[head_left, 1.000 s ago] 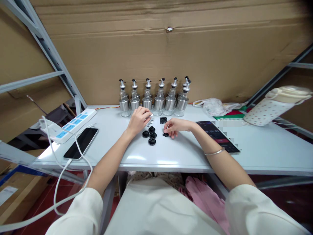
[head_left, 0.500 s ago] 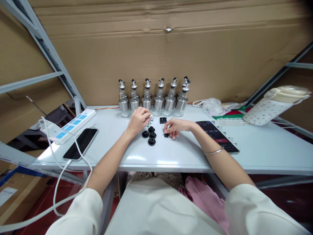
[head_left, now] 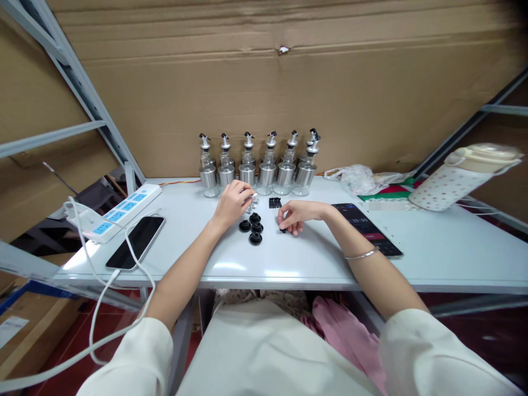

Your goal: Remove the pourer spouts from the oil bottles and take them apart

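Observation:
My left hand (head_left: pixel 235 202) rests over the table with its fingers curled down beside small silver pieces (head_left: pixel 252 205). What its fingertips hold, if anything, is hidden. Just in front of it sit several round black stoppers (head_left: pixel 256 227) in a small cluster. To the right, my right hand (head_left: pixel 297 215) has thumb and fingers pinched at the tabletop on a small black piece (head_left: pixel 282 230), mostly covered by the fingertips. Beyond that hand, similar small black pieces (head_left: pixel 275 203) lie side by side in a tight row.
Glass-and-steel oil bottles (head_left: pixel 267 175) with pour spouts stand along the cardboard wall (head_left: pixel 264 93). On the left are a power strip (head_left: pixel 124 212) and a phone (head_left: pixel 138 242) with a white cable. A tablet-like device (head_left: pixel 367 231), plastic bag (head_left: pixel 355 179) and tilted flask (head_left: pixel 457 181) are right.
The fingers of my right hand have shifted slightly, and less of the black piece beneath them shows. The row of black pieces shows more evenly. My left hand has stayed in place.

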